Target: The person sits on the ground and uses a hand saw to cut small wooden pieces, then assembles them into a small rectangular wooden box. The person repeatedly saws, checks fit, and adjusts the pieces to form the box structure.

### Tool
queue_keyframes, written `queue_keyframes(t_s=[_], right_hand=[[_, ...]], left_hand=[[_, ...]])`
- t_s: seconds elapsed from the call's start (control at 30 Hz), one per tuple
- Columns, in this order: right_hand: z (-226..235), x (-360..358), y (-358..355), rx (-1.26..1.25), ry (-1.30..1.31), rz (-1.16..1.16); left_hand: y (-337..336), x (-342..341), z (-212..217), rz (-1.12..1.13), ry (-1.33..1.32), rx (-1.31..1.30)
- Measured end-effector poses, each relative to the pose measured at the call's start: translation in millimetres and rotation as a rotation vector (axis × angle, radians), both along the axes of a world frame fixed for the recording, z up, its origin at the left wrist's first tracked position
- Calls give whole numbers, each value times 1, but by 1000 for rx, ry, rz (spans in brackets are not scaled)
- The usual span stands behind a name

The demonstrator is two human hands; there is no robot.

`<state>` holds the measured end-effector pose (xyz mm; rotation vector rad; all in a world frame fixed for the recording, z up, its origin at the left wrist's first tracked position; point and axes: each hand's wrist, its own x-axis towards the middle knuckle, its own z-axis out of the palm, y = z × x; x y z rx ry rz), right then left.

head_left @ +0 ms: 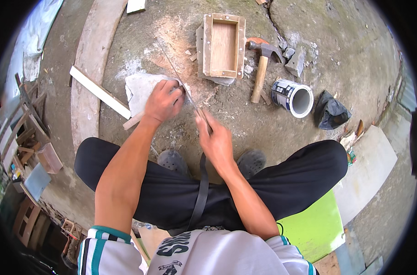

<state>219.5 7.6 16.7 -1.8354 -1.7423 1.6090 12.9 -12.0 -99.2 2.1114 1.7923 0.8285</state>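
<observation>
My right hand [213, 133] is wrapped round the handle of a handsaw [174, 68], whose thin blade points up and left, away from me. Beside the blade, my left hand [165, 101] is closed over a wooden strip [133, 120] on a pale stone block [139, 89]. One end of the strip sticks out below my left wrist; the rest is mostly hidden by my hand. The blade passes close to the fingers of my left hand, at the block's right edge. Whether its teeth are in the wood cannot be made out.
A shallow wooden box [224, 46] sits on a slab ahead, with sawdust [165, 43] beside it. To its right are a claw hammer [261, 68], an open can [293, 98] and a black plastic bag [331, 110]. Leftward lie a white-faced strip [101, 93] and a long board [91, 55].
</observation>
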Motion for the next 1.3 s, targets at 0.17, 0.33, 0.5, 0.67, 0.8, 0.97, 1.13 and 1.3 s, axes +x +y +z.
queue_keyframes(t_s=[0.17, 0.33, 0.5, 0.67, 0.8, 0.97, 1.13, 1.3], right_hand=[[-5, 26, -25, 91, -27, 21], [-15, 2, -5, 77, 7, 2], [4, 27, -30, 47, 0, 3], [7, -9, 16, -49, -70, 59], [23, 37, -28, -53, -37, -4], [13, -3, 13, -100, -67, 61], [16, 36, -35, 91, -4, 17], [6, 8, -8, -22, -84, 45]], left_hand=[[0, -1, 0, -6, -2, 9], [7, 0, 3, -3, 1, 12], [-1, -3, -6, 10, -2, 6], [3, 0, -4, -10, -18, 16], [-3, -1, -7, 6, 4, 19], [2, 1, -5, 7, -6, 5], [-4, -4, -4, -12, -23, -1], [0, -1, -4, -11, -7, 25]])
